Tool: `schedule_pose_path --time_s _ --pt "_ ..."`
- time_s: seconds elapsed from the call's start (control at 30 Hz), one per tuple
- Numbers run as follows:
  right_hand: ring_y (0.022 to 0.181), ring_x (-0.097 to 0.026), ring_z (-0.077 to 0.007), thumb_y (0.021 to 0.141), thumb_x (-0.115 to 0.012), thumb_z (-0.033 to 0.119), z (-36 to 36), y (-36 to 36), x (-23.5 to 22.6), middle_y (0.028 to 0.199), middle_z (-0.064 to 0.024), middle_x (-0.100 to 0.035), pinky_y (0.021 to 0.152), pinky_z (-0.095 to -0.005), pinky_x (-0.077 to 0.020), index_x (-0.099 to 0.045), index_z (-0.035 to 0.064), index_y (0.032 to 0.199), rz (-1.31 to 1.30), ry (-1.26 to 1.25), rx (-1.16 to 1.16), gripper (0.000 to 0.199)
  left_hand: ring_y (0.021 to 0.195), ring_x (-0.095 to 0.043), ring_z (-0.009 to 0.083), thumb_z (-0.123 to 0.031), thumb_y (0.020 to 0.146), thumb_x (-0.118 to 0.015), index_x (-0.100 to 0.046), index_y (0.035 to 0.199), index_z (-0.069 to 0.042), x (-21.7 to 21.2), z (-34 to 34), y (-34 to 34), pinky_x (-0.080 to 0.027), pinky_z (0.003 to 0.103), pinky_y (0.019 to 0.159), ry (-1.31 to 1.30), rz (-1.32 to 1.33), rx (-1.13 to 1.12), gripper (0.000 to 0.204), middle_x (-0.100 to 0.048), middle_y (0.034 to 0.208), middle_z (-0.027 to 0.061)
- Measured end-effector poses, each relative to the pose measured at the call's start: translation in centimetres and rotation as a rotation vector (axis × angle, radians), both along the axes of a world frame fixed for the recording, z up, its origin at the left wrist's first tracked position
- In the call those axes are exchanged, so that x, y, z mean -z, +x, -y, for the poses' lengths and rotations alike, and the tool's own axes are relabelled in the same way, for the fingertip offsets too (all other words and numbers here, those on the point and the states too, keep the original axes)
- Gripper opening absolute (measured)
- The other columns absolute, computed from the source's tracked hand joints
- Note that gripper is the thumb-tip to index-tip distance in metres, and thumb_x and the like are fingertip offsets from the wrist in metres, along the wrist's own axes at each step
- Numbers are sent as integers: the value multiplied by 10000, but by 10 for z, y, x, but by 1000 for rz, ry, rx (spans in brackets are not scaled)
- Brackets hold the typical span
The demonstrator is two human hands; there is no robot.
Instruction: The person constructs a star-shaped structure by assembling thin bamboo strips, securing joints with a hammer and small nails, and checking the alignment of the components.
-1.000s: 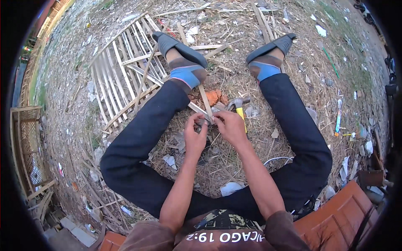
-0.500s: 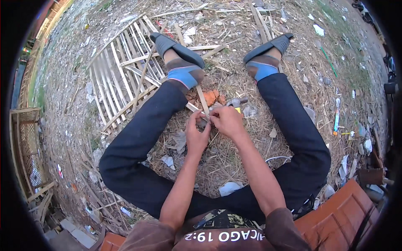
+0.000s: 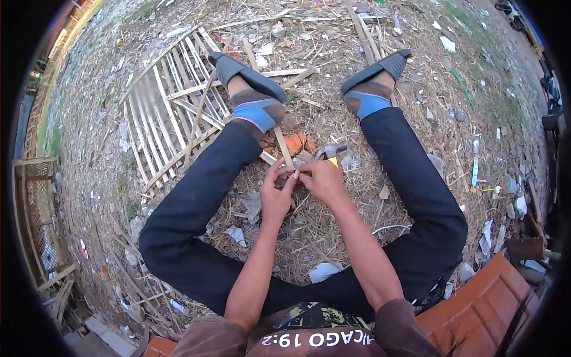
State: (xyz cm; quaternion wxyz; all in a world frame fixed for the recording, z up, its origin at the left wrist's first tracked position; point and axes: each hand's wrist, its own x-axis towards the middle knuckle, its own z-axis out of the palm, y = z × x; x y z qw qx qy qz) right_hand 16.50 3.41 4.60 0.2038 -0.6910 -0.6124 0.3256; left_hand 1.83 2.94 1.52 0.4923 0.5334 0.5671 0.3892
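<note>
So the thin wooden strip (image 3: pixel 283 146) sits pretty much dead centre, between the person's legs, with its near end right at the fingertips and its far end running up past the left heel. The left hand (image 3: pixel 275 199) has its thumb and finger curled in at that near end, and the right hand (image 3: pixel 324 180) comes in from the other side, fingers bent and bunched, basically meeting the left one there. Both look like they're pinching, but it's too small to tell what exactly each one has between the fingers.

Another short piece of wood (image 3: pixel 267 157) pokes out just beyond the left hand. Right past the right hand there's a hammer (image 3: pixel 332 151) with a bit of yellow handle showing, and an orange lump (image 3: pixel 295 143) lies just left of its head.

Further out, the person has dark trousers (image 3: pixel 196 199), blue and brown socks (image 3: pixel 257 112) and grey slippers (image 3: pixel 247 77). A slatted wooden frame (image 3: pixel 162 113) lies flat by the left foot, kinda loose-looking. The ground (image 3: pixel 309 244) is all dry grass and scraps, with a white cord (image 3: pixel 389 225) near the right thigh. A reddish-brown panelled board (image 3: pixel 476 306) is down at lower right, and a lattice frame (image 3: pixel 43 217) stands way off left.
</note>
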Motion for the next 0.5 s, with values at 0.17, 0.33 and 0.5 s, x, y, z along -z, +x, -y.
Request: schedule_pose_path --time_s 0.17,0.33,0.5 --pt "749 -659 -357 782 -703 271 3 0 7 778 -159 -681 692 -451 -519 -757 128 892 -83 53 40 188 765 -603 93 -40 856 -715 -649 1187 -8 13 -5 -7 -496 263 727 102 -66 2 339 -686 932 58" --pt "740 -692 -262 780 -725 207 4 4 1 814 -129 -714 695 -363 -527 -732 60 1014 -256 -95 47 276 782 -640 173 -49 841 -719 -701 1067 -6 4 -9 -2 -505 304 718 218 -180 31 231 -691 897 107" --pt "765 -677 -292 787 -720 221 42 26 -21 851 -107 -698 685 -402 -521 -686 72 1051 -109 18 310 305 792 -650 238 -44 832 -713 -711 986 6 16 -5 -8 -508 344 722 296 -183 -31 162 -701 887 123"
